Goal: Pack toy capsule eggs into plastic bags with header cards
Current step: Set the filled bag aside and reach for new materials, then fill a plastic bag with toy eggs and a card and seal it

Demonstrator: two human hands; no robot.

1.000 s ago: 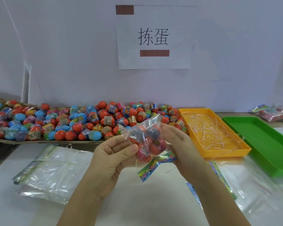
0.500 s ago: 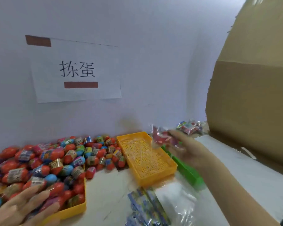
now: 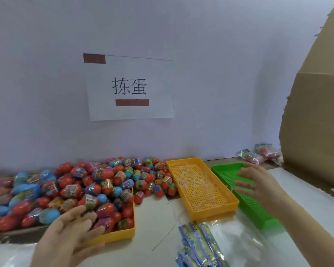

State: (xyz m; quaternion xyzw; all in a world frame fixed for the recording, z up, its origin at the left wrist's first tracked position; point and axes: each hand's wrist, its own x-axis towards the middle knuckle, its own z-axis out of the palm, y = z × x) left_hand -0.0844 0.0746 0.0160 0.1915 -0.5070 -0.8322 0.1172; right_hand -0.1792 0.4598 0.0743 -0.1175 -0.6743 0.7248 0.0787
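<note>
White wall, paper sign (image 3: 130,87) upper centre. On the surface (image 3: 158,218), capsule eggs (image 3: 96,187) heaped mid-left — a large stock not yet bagged. A few packed bags (image 3: 253,156) lie at far right beside the cardboard (image 3: 316,122). Stack of empty bags with header cards (image 3: 199,239) bottom centre. Over the eggs, left hand (image 3: 71,234) spread, holding nothing; right hand (image 3: 258,184) spread, holding nothing, above the green tray (image 3: 255,207). Judgement: early in the job — most packing remains.
</note>
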